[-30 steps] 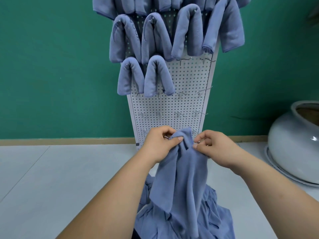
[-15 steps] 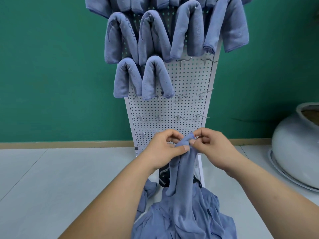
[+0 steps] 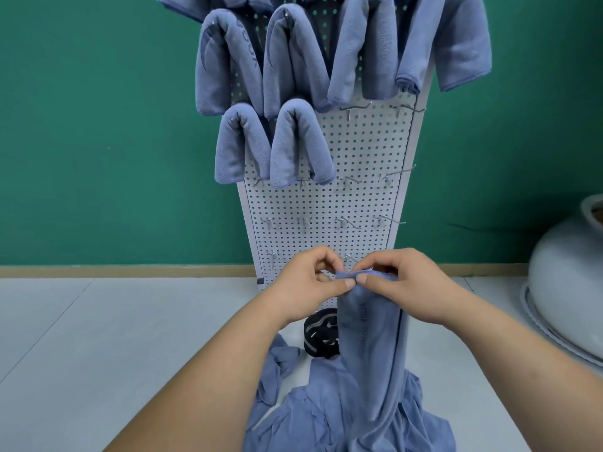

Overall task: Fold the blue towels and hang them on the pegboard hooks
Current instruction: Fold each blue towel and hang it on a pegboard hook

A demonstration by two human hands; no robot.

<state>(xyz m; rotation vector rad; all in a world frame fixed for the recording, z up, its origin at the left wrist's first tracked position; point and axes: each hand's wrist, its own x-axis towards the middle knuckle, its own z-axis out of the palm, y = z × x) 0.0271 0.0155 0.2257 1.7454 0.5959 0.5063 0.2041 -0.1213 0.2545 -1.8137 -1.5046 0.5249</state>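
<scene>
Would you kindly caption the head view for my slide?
Left hand and right hand pinch a blue towel by the pegboard.

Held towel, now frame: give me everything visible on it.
The towel is blue-grey, soft, fleecy-looking cloth, with a darker stitched hem down its right side and faint lettering along it. It hangs as a long narrow fold in front of the lower pegboard, on no hook. Its bunched top edge is pinched by the left hand and the right hand, thumbs nearly meeting. Its lower end runs down into the pile of loose towels below.
</scene>
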